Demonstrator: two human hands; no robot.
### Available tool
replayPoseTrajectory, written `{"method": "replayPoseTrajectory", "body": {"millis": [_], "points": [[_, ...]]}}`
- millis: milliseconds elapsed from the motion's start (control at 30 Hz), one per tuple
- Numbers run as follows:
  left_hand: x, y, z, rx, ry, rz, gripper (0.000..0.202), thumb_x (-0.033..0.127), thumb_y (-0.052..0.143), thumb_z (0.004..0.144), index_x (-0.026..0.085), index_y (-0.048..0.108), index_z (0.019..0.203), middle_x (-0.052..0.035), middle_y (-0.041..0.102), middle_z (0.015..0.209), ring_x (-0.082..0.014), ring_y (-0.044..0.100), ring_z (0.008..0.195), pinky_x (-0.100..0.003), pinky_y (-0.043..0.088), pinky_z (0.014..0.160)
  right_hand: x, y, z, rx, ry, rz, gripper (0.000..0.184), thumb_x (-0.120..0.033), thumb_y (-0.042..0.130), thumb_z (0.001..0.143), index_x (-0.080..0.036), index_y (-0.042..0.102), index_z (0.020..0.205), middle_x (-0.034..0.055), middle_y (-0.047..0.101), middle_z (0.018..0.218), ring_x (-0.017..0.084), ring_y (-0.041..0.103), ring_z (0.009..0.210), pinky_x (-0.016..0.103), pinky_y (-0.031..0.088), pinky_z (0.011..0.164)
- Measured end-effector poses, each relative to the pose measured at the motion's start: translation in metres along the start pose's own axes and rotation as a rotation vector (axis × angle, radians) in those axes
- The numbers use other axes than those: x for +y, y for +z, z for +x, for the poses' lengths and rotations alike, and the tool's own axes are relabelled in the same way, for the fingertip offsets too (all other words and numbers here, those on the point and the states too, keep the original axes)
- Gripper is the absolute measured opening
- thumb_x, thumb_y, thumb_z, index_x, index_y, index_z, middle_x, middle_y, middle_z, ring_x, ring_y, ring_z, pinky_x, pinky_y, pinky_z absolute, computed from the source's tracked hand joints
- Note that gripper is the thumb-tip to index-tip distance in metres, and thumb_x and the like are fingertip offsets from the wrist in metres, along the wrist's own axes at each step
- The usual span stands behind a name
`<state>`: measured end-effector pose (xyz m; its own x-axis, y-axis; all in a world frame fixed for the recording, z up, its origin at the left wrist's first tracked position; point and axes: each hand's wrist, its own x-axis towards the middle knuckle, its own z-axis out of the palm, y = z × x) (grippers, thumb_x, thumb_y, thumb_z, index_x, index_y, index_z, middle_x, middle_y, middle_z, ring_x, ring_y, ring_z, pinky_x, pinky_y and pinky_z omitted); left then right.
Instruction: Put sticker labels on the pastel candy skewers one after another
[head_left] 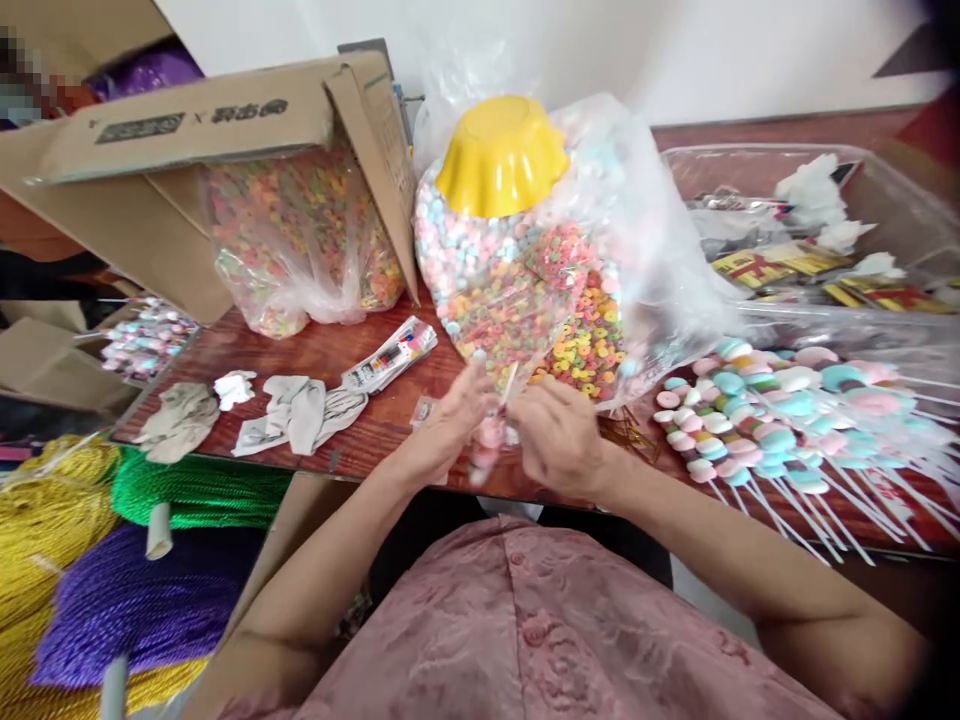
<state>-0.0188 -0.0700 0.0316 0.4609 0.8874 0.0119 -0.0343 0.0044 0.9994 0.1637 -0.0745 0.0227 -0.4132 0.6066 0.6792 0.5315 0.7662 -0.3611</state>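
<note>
At the table's front edge, my right hand (559, 435) is closed in a fist around the white stick of a candy skewer (489, 445). The skewer's pink and pale pieces point downward and are blurred. My left hand (446, 420) is against the skewer's other side, its fingers smeared by motion, so its grip is unclear. Just beyond both hands lies a clear bag of ring candies (592, 345) in yellow, orange and green. It rests on a big bag of pastel marshmallows (442, 270). Gold twist ties (630, 435) lie beside my right wrist.
A yellow bowl (502, 160) sits upside down on the marshmallow bag. Finished candy skewers (780, 410) are piled at right, before a clear plastic bin (765, 150). Leftward are a cardboard box (172, 230), grey gloves (296, 415), a stack of printed wrappers (390, 355) and coloured cord bundles (142, 590).
</note>
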Motion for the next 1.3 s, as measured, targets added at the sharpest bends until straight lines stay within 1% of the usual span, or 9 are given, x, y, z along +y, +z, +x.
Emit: {"method": "replayPoseTrajectory", "body": {"millis": [133, 267, 367, 500, 600, 833, 1000, 1167, 1300], "points": [[-0.002, -0.014, -0.027, -0.246, -0.167, 0.159, 0.038, 0.051, 0.049, 0.095, 0.017, 0.064, 0.086, -0.0012, 0.058, 0.064, -0.0129, 0.057, 0.056, -0.025, 0.049, 0.058, -0.007, 0.019, 0.0, -0.138, -0.036, -0.001, 0.024, -0.031, 0.046, 0.093, -0.021, 0.058, 0.075, 0.0058, 0.058, 0.07, 0.02, 0.052, 0.071, 0.035, 0.042, 0.068], [-0.004, -0.039, -0.052, 0.135, 0.327, 0.979, 0.016, 0.023, 0.055, 0.091, 0.018, 0.07, 0.097, -0.0084, 0.073, 0.095, -0.02, 0.068, 0.087, -0.032, 0.055, 0.083, -0.035, 0.057, 0.002, -0.253, 0.32, 0.309, 0.019, -0.021, 0.049, 0.092, -0.018, 0.06, 0.078, 0.0036, 0.065, 0.074, 0.016, 0.058, 0.07, 0.03, 0.046, 0.067], [-0.006, -0.05, -0.086, 0.129, 0.419, 1.318, 0.023, 0.016, 0.05, 0.093, 0.018, 0.071, 0.101, -0.0099, 0.074, 0.101, -0.0203, 0.068, 0.095, -0.032, 0.054, 0.089, -0.061, 0.08, -0.005, -0.316, 0.399, 0.454, 0.028, -0.011, 0.045, 0.095, -0.02, 0.06, 0.073, -0.0053, 0.061, 0.055, 0.01, 0.054, 0.05, 0.023, 0.043, 0.053], [-0.001, -0.062, -0.14, -0.21, -0.387, 1.59, 0.029, 0.012, 0.045, 0.091, 0.02, 0.073, 0.091, -0.0085, 0.073, 0.091, -0.0233, 0.069, 0.087, -0.036, 0.054, 0.077, -0.071, 0.075, -0.028, -0.406, 0.295, 0.558, 0.024, -0.004, 0.06, 0.084, -0.024, 0.061, 0.069, -0.0054, 0.066, 0.061, 0.009, 0.056, 0.051, 0.023, 0.04, 0.049], [0.005, -0.066, -0.153, -0.196, -0.782, 1.758, 0.025, 0.016, 0.056, 0.084, 0.015, 0.072, 0.103, -0.0152, 0.071, 0.103, -0.034, 0.066, 0.097, -0.047, 0.052, 0.079, -0.057, 0.057, -0.043, -0.405, 0.064, 0.48, 0.019, -0.005, 0.062, 0.079, -0.024, 0.061, 0.074, 0.0, 0.068, 0.076, 0.011, 0.058, 0.061, 0.025, 0.041, 0.052], [-0.027, 0.016, -0.023, -0.361, 0.145, 1.498, 0.023, 0.018, 0.047, 0.094, 0.013, 0.068, 0.101, -0.0135, 0.067, 0.102, -0.0258, 0.06, 0.098, -0.039, 0.05, 0.085, -0.02, 0.016, -0.046, 0.065, 0.21, 0.248, 0.019, -0.011, 0.047, 0.093, -0.02, 0.064, 0.094, 0.0028, 0.071, 0.079, 0.013, 0.065, 0.071, 0.025, 0.051, 0.065], [-0.048, 0.064, 0.045, -0.477, 0.274, 1.573, 0.02, 0.005, 0.049, 0.088, 0.009, 0.067, 0.094, -0.014, 0.064, 0.096, -0.0281, 0.059, 0.095, -0.037, 0.049, 0.073, 0.003, -0.054, -0.08, 0.24, 0.376, -0.204, 0.016, -0.01, 0.057, 0.089, -0.021, 0.066, 0.095, 0.0021, 0.072, 0.078, 0.014, 0.066, 0.068, 0.026, 0.051, 0.064], [-0.058, 0.051, 0.048, -0.447, 0.341, 1.612, 0.016, 0.004, 0.052, 0.087, 0.01, 0.066, 0.086, -0.012, 0.063, 0.088, -0.0263, 0.059, 0.088, -0.035, 0.049, 0.068, 0.027, -0.136, -0.118, 0.317, 0.528, -0.718, 0.01, -0.015, 0.061, 0.087, -0.018, 0.071, 0.088, 0.0058, 0.074, 0.082, 0.018, 0.069, 0.075, 0.03, 0.052, 0.072], [-0.062, 0.04, 0.045, -0.413, 0.403, 1.597, 0.017, 0.006, 0.05, 0.089, 0.012, 0.065, 0.085, -0.0103, 0.063, 0.086, -0.026, 0.058, 0.087, -0.037, 0.05, 0.07, 0.044, -0.18, -0.112, 0.119, 0.663, -1.164, 0.02, -0.027, 0.058, 0.089, -0.017, 0.075, 0.089, 0.0108, 0.075, 0.091, 0.025, 0.067, 0.083, 0.035, 0.045, 0.071]]}}
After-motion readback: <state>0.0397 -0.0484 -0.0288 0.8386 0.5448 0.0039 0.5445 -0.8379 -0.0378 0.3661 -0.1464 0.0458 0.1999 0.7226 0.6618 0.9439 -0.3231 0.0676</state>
